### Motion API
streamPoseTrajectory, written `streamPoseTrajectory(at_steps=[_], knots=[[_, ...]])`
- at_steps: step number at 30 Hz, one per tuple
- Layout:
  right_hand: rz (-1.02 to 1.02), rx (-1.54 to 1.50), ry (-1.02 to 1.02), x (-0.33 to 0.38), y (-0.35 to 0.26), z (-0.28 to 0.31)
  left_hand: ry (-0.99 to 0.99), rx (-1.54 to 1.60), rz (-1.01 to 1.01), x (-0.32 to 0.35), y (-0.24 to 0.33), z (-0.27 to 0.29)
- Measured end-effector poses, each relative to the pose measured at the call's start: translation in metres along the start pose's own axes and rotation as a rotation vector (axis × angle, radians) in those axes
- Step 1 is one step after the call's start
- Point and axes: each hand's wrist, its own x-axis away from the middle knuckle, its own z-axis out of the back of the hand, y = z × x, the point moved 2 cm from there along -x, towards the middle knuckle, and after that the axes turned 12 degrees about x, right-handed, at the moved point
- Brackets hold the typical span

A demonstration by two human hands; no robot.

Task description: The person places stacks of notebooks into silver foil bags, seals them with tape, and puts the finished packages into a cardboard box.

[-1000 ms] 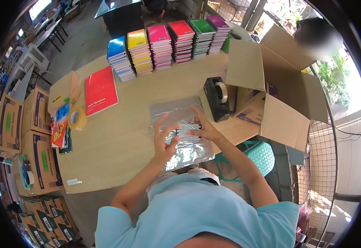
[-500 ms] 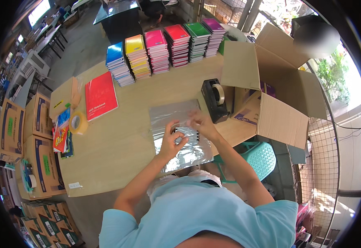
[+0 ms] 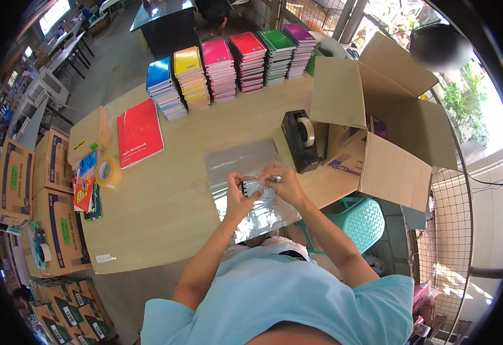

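Note:
Both hands meet over a clear plastic sheet or bag (image 3: 220, 158) lying at the table's front edge. Between them is a small, shiny item with black, coil-like teeth along its edge (image 3: 244, 188); glare and fingers hide most of it, and I cannot tell its exact kind. My left hand (image 3: 240, 198) is closed on its left side, thumb and fingers bent in. My right hand (image 3: 284, 185) pinches its far right part. A thin reddish strip shows between the fingertips.
Stacks of coloured notebooks (image 3: 220, 69) line the table's far side. A red notebook (image 3: 140, 132) and a tape roll (image 3: 108, 171) lie left. A black tape dispenser (image 3: 301, 144) stands right, beside an open carton (image 3: 398, 167). A green stool (image 3: 364, 224) stands below.
My right hand has come down from a blurred, raised position and closed on the item. My left fingers have closed in too, and the plastic sheet has shifted slightly.

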Motion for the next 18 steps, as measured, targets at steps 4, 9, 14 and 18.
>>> streamPoseTrajectory(at_steps=[4, 9, 14, 18], knots=[[0.23, 0.201, 0.098, 0.022, -0.007, 0.002, 0.163, 0.064, -0.095, -0.003, -0.012, -0.011], [0.383, 0.479, 0.212, 0.046, 0.01, 0.0, 0.197, 0.187, -0.013, -0.002, -0.006, -0.013], [0.466, 0.655, 0.321, 0.056, 0.015, 0.002, 0.096, -0.095, -0.062, -0.005, 0.005, -0.008], [0.102, 0.28, 0.617, 0.039, 0.047, 0.071, 0.173, -0.086, -0.056, 0.001, 0.007, -0.014]])
